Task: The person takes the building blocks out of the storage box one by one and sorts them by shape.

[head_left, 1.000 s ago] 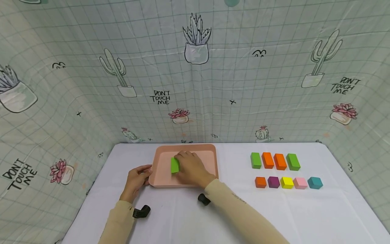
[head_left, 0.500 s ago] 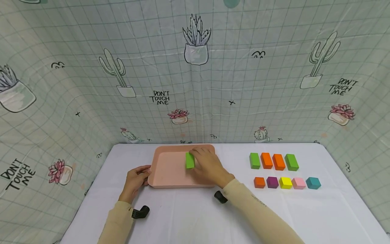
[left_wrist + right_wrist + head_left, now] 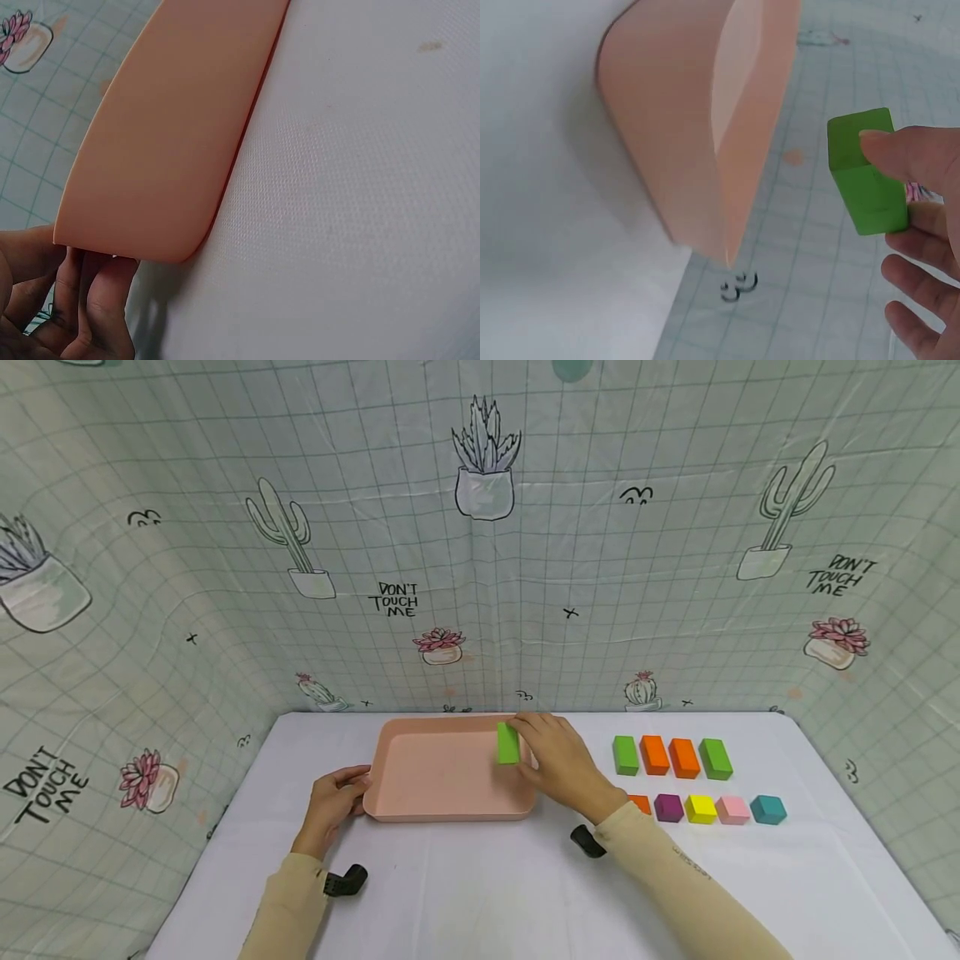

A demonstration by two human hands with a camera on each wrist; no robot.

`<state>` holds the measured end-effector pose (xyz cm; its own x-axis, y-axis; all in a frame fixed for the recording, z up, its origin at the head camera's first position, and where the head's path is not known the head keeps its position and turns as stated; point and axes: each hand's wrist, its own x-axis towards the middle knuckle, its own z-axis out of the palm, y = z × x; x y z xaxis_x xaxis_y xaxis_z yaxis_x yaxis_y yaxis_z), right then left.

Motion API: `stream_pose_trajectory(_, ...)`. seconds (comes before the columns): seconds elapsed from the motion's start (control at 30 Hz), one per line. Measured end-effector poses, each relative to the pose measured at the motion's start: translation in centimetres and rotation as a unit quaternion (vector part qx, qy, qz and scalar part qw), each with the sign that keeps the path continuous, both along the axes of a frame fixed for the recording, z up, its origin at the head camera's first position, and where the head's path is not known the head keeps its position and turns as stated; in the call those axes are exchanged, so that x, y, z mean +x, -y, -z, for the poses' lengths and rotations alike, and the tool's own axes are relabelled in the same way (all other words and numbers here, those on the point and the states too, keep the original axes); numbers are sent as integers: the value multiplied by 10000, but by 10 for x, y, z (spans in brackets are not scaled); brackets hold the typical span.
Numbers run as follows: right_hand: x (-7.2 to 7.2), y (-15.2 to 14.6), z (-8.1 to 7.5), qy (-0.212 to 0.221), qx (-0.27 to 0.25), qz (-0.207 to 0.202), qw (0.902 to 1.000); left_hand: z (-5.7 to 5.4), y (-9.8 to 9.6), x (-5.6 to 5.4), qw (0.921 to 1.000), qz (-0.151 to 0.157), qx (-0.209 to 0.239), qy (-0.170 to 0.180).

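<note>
A shallow pink tray (image 3: 450, 770) lies on the white table. At its left end, my left hand (image 3: 333, 802) holds it, thumb at the rim and curled fingers against the outer wall; the left wrist view shows the same fingers (image 3: 105, 304) at the tray's corner (image 3: 161, 187). My right hand (image 3: 562, 764) pinches a bright green rectangular block (image 3: 507, 743) over the tray's right end. In the right wrist view the thumb lies on one end of the block (image 3: 866, 172), fingertips touch its far end, and the lower fingers hang loose.
Right of the tray stands a row of green (image 3: 626, 755) and orange (image 3: 655, 755) blocks. In front of it is a row of small cubes: orange, partly hidden by my right wrist, purple (image 3: 669, 808), yellow (image 3: 701, 809), pink (image 3: 732, 811) and teal (image 3: 768, 810). Patterned cloth hangs behind.
My right hand has carried the green block rightward and slightly back, from the tray's middle to its right end. The left hand has stayed at the tray's left end.
</note>
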<state>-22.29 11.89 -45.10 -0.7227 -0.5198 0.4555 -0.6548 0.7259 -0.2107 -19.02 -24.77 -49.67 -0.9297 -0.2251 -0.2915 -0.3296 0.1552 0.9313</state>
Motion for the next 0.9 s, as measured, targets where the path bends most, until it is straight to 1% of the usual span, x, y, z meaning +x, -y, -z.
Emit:
stream_pose_trajectory(0.17,3,-21,-1,-151,-33,132,9998,1,-1,-1,10000,-13,3,2)
stream_pose_trajectory(0.33,6,-45,-1,-129,7,295,9995,1,-1,-1,10000,-27,18,-7)
stream_pose_trajectory(0.47,8,-65,-1,-192,37,408,9990,-1,-1,0,10000,-54,24,4)
stream_pose_trajectory(0.67,11,-96,1,-301,-23,556,9980,-2,-1,1,10000,-71,5,-50)
stream_pose_trajectory(0.9,14,-135,5,-320,43,768,9965,-1,-1,0,9999,-76,-6,-82)
